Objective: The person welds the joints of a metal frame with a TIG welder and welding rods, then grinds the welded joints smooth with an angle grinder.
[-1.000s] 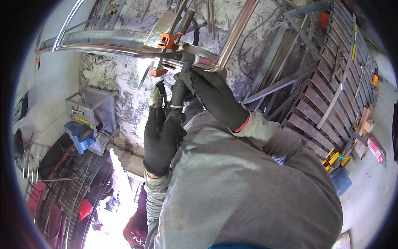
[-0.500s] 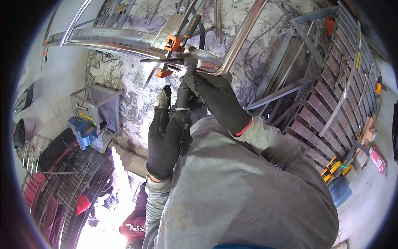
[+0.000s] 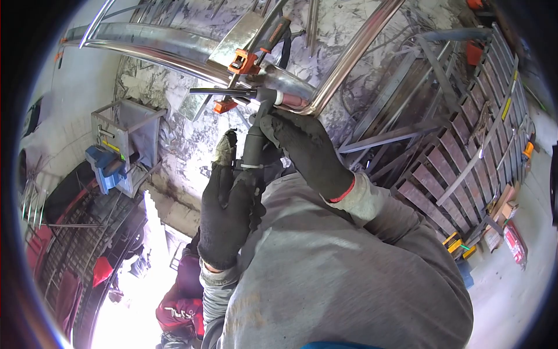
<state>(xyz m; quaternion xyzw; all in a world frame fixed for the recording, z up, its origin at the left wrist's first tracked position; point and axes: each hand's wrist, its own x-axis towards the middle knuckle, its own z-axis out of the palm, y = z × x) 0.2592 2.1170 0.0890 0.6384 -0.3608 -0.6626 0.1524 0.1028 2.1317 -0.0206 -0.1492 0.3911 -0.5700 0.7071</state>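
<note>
Both hands wear dark work gloves and are closed around a TIG welding torch (image 3: 253,145). My right hand (image 3: 308,152) grips the upper part of its handle, just below the head. Lower on the handle is my left hand (image 3: 228,212), with one worn, light-tipped glove finger pointing up beside it. The torch's pink ceramic cup (image 3: 292,101) points right, its tip right at the lower end of a shiny bent metal tube (image 3: 349,61). A black back cap (image 3: 221,91) sticks out to the left. Behind the torch head, an orange bar clamp (image 3: 244,61) sits on the metalwork.
A long curved metal rail (image 3: 157,56) runs across the upper left. A blue vise (image 3: 106,168) is mounted on a metal stand at left. Slatted metal panels (image 3: 465,145) lean at right. A person in red (image 3: 181,305) is at lower left, near bright light.
The view has shifted slightly, so the surroundings and hands sit a little differently in it. More of the person in red shows. Both hands keep their grip on the torch, its cup still by the tube.
</note>
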